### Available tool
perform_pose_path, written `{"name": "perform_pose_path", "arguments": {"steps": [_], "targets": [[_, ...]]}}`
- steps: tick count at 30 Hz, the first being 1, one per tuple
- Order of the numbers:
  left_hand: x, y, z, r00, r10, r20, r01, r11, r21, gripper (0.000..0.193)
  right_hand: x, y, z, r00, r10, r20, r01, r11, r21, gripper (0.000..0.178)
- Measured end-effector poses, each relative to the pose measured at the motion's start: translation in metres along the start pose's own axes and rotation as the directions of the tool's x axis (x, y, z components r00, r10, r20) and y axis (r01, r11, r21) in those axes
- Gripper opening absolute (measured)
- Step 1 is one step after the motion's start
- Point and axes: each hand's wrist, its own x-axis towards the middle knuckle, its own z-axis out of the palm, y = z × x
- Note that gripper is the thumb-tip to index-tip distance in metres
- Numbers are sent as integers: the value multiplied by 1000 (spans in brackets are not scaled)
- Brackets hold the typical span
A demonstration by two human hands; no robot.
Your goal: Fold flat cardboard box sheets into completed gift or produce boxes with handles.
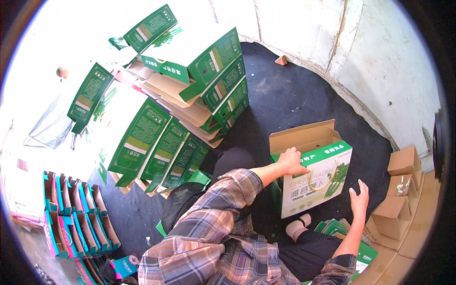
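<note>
The left hand sat curled over the top rim of the green-and-white carton, fingers hooked on the near edge where the brown flaps stood up. The right hand hung beside the box's right-hand corner, palm spread wide and holding nothing, just apart from the printed face. So the carton lay straight ahead of the person, between the two hands, the left one on it and the right one a shade off. Its long side ran from left to right and slightly away, with the mouth upward and a cord handle looped across the front.

The board looked like glossy print outside and raw brown corrugated inside. It stood on a dark, matted floor covering. Farther left, folded green cartons leaned in rows. Plain brown boxes were stacked at the right, by a rough whitewashed wall.
</note>
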Motion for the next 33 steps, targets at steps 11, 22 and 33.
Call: {"name": "perform_pose_path", "arguments": {"steps": [11, 22, 33], "targets": [[-42, 6, -93, 954, -3, -301, -209, 712, -671, 64, 13, 23, -9, 998, 60, -28, -48, 952, 301, 43], [-240, -8, -285, 716, -238, -657, -615, 232, -754, 42, 8, 6, -19, 989, 127, 79, -149, 863, 482, 44], [-418, -130, -373, 327, -470, -820, -712, 447, -541, 39, 9, -1, -19, 954, 208, 215, -283, 860, 426, 45]]}}
